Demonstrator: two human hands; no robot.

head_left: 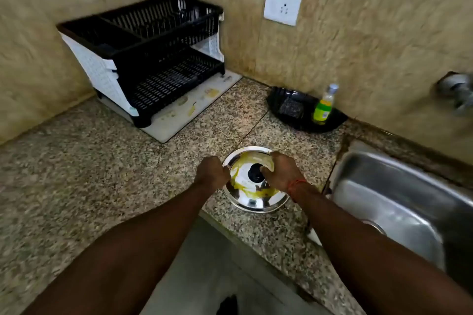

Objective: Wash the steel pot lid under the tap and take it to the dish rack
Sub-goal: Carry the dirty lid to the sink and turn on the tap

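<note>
Left hand (212,171) and right hand (280,172) each grip pinching the yellow-smeared lid (253,201) on the counter (102,161).

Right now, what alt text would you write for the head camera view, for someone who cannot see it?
Two bare hands, left hand and right hand, grasp a steel pot lid smeared with yellow residue on a speckled granite counter. A steel sink lies to the right, an empty-looking black dish rack behind left.

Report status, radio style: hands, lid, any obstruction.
Left hand gripping steel pot lid at its left rim; right hand on the right side by the black knob. Lid unwashed, yellow residue, over granite counter. Way to sink clear.
</note>
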